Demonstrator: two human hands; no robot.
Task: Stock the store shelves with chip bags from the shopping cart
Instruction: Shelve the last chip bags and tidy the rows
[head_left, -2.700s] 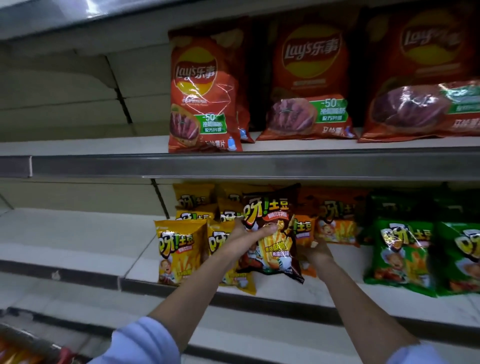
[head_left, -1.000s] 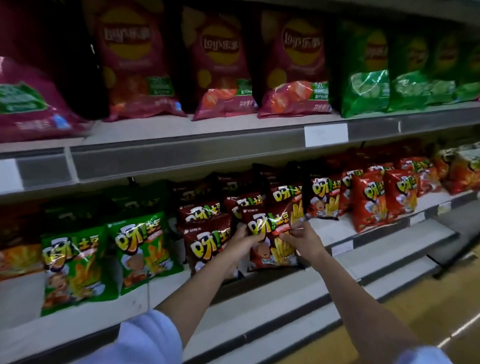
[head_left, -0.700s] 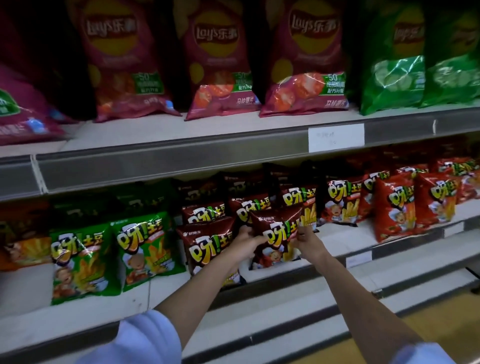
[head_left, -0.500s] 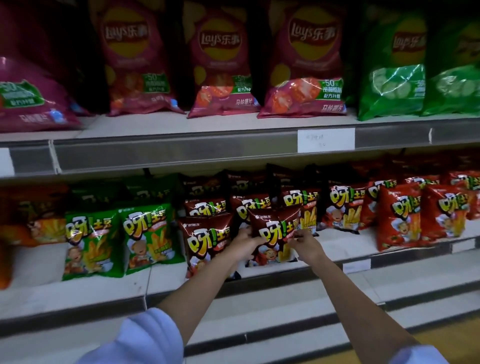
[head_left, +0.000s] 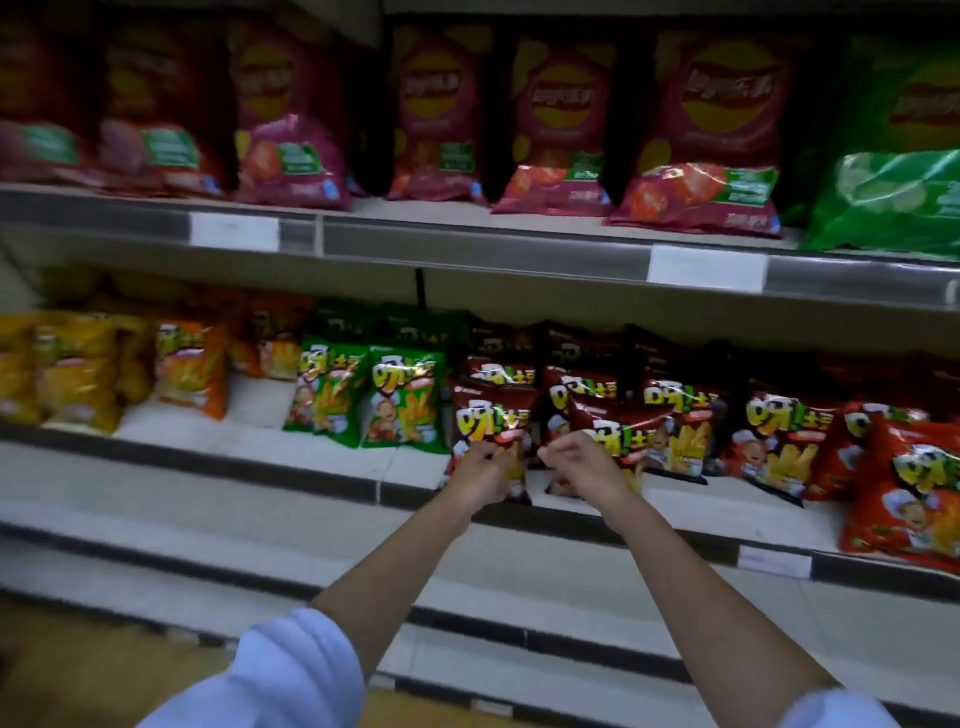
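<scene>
Dark-brown chip bag (head_left: 613, 441) upright on lower shelf (head_left: 322, 475), left hand (head_left: 480, 475) and right hand (head_left: 582, 465) fingers curled, grip unclear.

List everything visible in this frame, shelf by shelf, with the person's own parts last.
large magenta chip bags: at least five, magenta-red, upper shelf, blurred at the left
large green chip bag: one in view, green, upper shelf, far right
price labels: two, white, upper shelf's front rail
yellow snack bags: several, count unclear, lower shelf, far left
orange snack bags: a few, lower shelf, right of the yellow
green snack bags: two in front, more behind, lower shelf centre
dark brown snack bags: several, lower shelf, centre-right
red snack bags: a few, lower shelf, far right
left hand: fingers curled on a front brown bag
right hand: fingers curled at a neighbouring brown bag; grip unclear
</scene>
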